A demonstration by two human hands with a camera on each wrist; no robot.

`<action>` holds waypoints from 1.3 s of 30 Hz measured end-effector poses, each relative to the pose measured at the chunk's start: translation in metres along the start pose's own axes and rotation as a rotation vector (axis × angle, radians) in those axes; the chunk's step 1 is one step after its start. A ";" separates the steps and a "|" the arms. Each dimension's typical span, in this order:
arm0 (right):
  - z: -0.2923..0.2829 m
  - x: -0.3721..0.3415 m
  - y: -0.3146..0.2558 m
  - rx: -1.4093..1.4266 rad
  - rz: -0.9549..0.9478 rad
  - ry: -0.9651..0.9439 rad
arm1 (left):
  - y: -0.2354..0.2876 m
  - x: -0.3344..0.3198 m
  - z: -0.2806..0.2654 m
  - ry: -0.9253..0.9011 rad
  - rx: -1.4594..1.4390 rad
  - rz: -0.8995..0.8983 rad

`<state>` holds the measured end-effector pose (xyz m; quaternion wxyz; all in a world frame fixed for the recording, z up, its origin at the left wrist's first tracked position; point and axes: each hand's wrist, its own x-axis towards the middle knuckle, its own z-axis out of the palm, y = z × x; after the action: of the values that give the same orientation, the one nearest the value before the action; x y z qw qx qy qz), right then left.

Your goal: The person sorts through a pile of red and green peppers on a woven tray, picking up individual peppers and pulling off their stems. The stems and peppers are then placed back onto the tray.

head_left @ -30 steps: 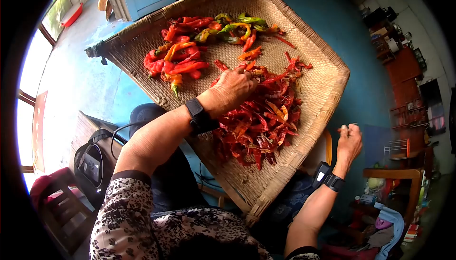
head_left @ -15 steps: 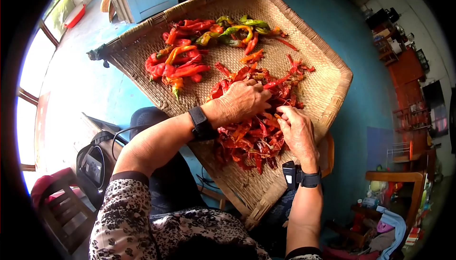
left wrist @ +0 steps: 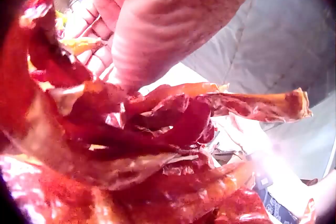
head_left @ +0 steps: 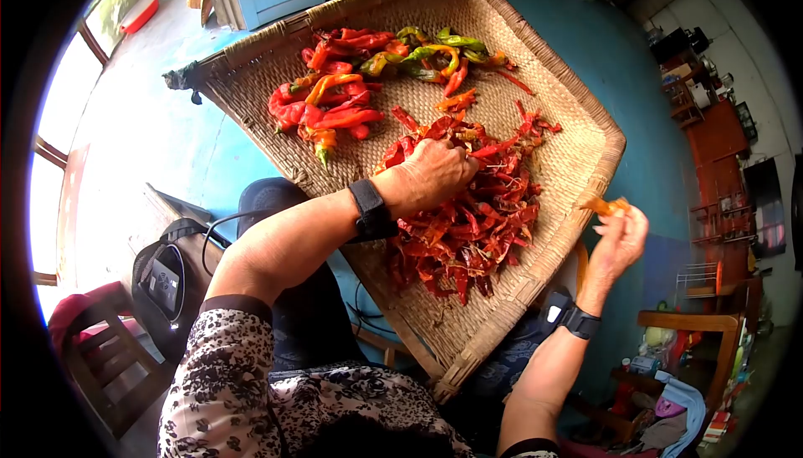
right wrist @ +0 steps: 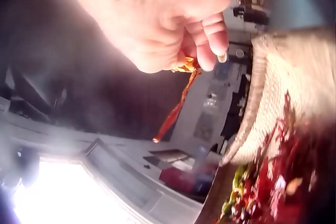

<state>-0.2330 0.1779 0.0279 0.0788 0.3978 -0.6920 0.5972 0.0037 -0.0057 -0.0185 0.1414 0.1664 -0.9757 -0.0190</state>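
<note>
My right hand (head_left: 621, 239) pinches a dried orange-red chili (head_left: 604, 205) just outside the tray's right rim. In the right wrist view the shrivelled chili (right wrist: 178, 106) dangles from the bent fingers. My left hand (head_left: 431, 176) reaches into a heap of dried red chilies (head_left: 468, 240), its fingertips partly hidden there. Seen from the left wrist, the palm (left wrist: 163, 29) is close above crumpled chilies (left wrist: 131, 155), and an orange chili (left wrist: 81, 44) overlaps the fingers; I cannot tell whether they grip it. Fresher red chilies (head_left: 335, 115) and greenish ones (head_left: 427, 63) lie farther back.
A square woven tray (head_left: 577, 136) with a raised rim rests over the person's lap. At the left stand a black bag (head_left: 163, 278) and a wooden chair (head_left: 104, 349). Another chair (head_left: 694, 324) with cloths is at the right, on a blue floor (head_left: 648, 165).
My right hand goes from outside the rim to the heap, then back out with an orange-red chili. My left hand has shifted slightly right and stays on the heap.
</note>
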 end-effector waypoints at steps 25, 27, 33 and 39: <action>0.085 -0.047 -0.049 -0.029 -0.071 -0.708 | 0.010 0.008 -0.024 0.214 -0.851 -0.056; 0.077 -0.047 -0.043 -0.037 -0.034 -0.716 | 0.013 0.008 -0.023 0.240 -0.880 -0.019; 0.056 -0.038 -0.034 0.027 -0.021 -0.543 | 0.012 0.008 -0.021 0.116 -0.821 -0.008; -0.015 0.004 -0.003 -0.565 -0.205 -0.088 | 0.029 -0.002 -0.013 0.080 -0.599 0.354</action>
<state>-0.2390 0.1899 0.0370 0.2162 0.4535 -0.7897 0.3521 0.0000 0.0224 -0.0046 0.2233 -0.0534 -0.9342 -0.2732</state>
